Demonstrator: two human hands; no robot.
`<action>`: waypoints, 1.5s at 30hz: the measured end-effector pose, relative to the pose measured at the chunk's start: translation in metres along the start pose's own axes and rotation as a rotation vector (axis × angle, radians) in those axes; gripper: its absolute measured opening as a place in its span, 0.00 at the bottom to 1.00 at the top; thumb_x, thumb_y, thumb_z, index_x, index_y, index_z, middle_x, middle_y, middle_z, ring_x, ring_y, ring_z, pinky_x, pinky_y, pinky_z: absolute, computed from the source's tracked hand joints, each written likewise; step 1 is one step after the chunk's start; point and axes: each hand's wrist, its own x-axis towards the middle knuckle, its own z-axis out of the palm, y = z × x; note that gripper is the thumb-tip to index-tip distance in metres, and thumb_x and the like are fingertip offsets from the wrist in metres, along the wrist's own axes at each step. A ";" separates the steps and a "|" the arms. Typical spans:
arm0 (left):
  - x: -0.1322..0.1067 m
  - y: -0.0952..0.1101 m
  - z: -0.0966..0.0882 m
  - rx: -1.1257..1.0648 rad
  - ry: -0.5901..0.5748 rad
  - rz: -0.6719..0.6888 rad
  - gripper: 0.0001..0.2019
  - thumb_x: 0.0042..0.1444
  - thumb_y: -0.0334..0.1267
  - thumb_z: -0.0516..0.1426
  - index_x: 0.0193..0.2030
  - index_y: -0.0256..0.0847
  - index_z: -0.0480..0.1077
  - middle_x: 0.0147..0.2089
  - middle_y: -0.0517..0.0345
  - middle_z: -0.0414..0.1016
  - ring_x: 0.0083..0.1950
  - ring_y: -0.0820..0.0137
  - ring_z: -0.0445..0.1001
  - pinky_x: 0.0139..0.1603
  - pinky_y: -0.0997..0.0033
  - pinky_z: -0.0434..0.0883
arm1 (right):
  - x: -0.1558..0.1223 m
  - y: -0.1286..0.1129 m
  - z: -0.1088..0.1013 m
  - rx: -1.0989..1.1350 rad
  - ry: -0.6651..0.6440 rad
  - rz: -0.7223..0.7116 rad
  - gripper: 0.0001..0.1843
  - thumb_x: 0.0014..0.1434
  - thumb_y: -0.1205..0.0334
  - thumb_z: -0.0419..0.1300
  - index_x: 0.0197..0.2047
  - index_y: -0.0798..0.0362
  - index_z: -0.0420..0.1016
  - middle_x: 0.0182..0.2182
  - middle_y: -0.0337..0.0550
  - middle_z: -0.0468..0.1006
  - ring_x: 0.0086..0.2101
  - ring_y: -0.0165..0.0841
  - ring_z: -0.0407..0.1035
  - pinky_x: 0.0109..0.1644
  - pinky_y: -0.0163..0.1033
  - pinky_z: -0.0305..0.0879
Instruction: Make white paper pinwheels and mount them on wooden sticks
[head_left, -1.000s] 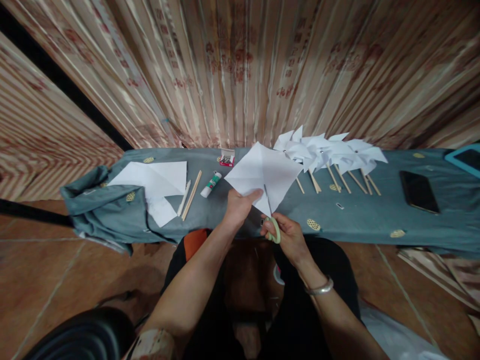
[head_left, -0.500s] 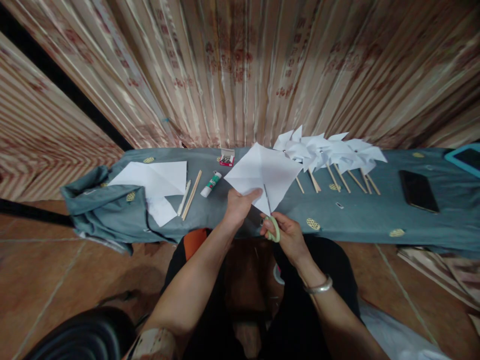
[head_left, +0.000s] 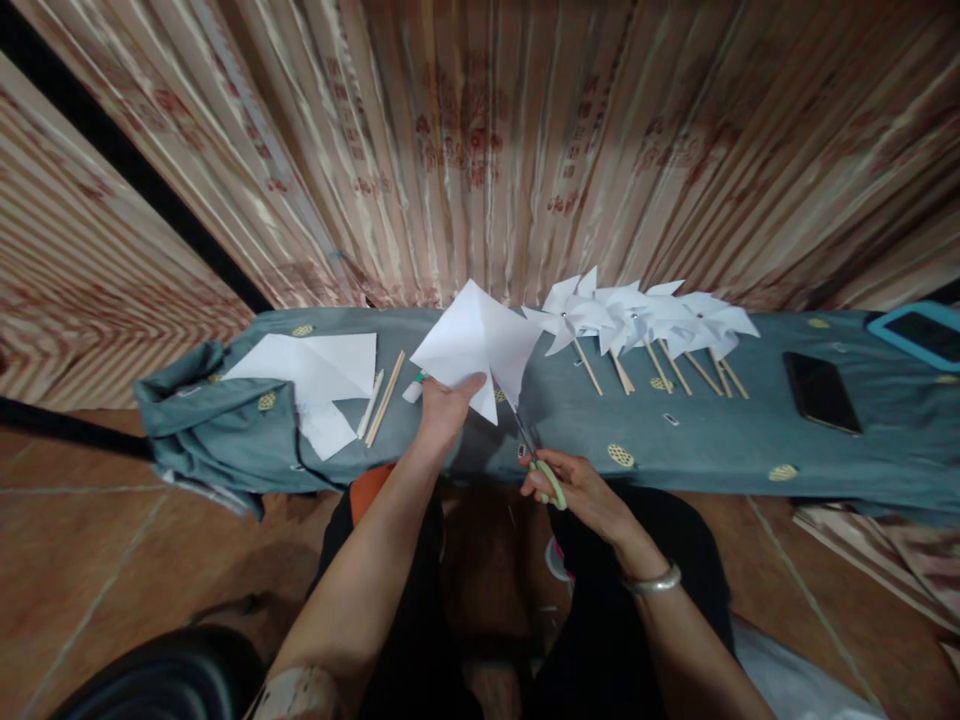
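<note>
A white square of paper, creased and slit at its near corner, is pinched in my left hand with the thumb on top. My right hand grips a pair of scissors with light green handles. The blades point up toward the paper's right flap, just below its cut edge. Partly covered by the paper and my left hand, a glue stick lies on the cloth. Several white paper pinwheels on wooden sticks lie overlapping to the right of the paper.
On the left are white paper sheets, a white pencil-like stick and wooden sticks. A black phone and a blue-framed device lie at the right. Grey-green cloth covers the narrow table, with a curtain behind.
My left hand has moved the paper left, away from the scissors, and the slit flaps now spread apart. The paper now hides the small red box. The scissors have come out of the slit.
</note>
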 end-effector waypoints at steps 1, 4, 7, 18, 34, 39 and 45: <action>0.000 0.002 -0.003 0.028 -0.014 0.005 0.11 0.36 0.35 0.66 0.30 0.38 0.76 0.35 0.52 0.81 0.36 0.63 0.77 0.41 0.66 0.73 | 0.000 0.000 -0.002 -0.005 0.022 -0.009 0.24 0.43 0.44 0.71 0.36 0.54 0.76 0.24 0.39 0.78 0.24 0.28 0.68 0.28 0.33 0.63; 0.000 0.005 -0.012 0.123 -0.068 0.035 0.13 0.34 0.34 0.67 0.31 0.37 0.77 0.36 0.52 0.81 0.40 0.61 0.77 0.45 0.64 0.73 | 0.001 -0.001 -0.011 0.043 0.219 -0.093 0.24 0.42 0.43 0.70 0.36 0.52 0.76 0.24 0.39 0.78 0.24 0.28 0.68 0.28 0.35 0.64; -0.001 0.004 -0.018 0.199 -0.130 0.063 0.15 0.31 0.30 0.68 0.32 0.38 0.77 0.37 0.52 0.81 0.41 0.61 0.77 0.46 0.66 0.72 | 0.007 -0.003 -0.024 0.130 0.434 -0.163 0.26 0.42 0.41 0.70 0.38 0.52 0.76 0.25 0.40 0.79 0.24 0.29 0.68 0.28 0.35 0.63; -0.013 -0.013 -0.019 0.529 -0.490 0.008 0.06 0.34 0.34 0.65 0.24 0.40 0.78 0.25 0.59 0.78 0.29 0.65 0.75 0.30 0.73 0.70 | 0.022 -0.016 -0.040 0.251 0.542 -0.304 0.23 0.39 0.46 0.72 0.35 0.50 0.76 0.26 0.33 0.75 0.27 0.28 0.66 0.32 0.34 0.62; -0.016 -0.024 -0.009 0.319 -0.250 0.088 0.26 0.36 0.36 0.69 0.47 0.42 0.76 0.48 0.51 0.77 0.53 0.60 0.73 0.51 0.66 0.69 | 0.033 -0.016 -0.048 0.523 0.751 -0.348 0.18 0.35 0.60 0.74 0.26 0.52 0.70 0.24 0.31 0.76 0.23 0.25 0.67 0.30 0.33 0.65; -0.032 -0.029 0.006 -0.071 -0.098 -0.243 0.35 0.34 0.33 0.70 0.53 0.43 0.68 0.52 0.51 0.75 0.53 0.65 0.74 0.54 0.65 0.69 | 0.041 -0.016 -0.054 0.660 0.798 -0.349 0.20 0.33 0.62 0.74 0.28 0.52 0.69 0.26 0.32 0.78 0.23 0.26 0.70 0.26 0.33 0.67; -0.051 -0.022 0.017 -0.342 -0.297 -0.476 0.18 0.37 0.34 0.70 0.38 0.38 0.73 0.40 0.56 0.79 0.42 0.67 0.77 0.50 0.64 0.72 | 0.049 -0.011 -0.047 0.727 0.772 -0.307 0.21 0.31 0.64 0.74 0.26 0.52 0.67 0.22 0.29 0.75 0.19 0.22 0.65 0.19 0.29 0.61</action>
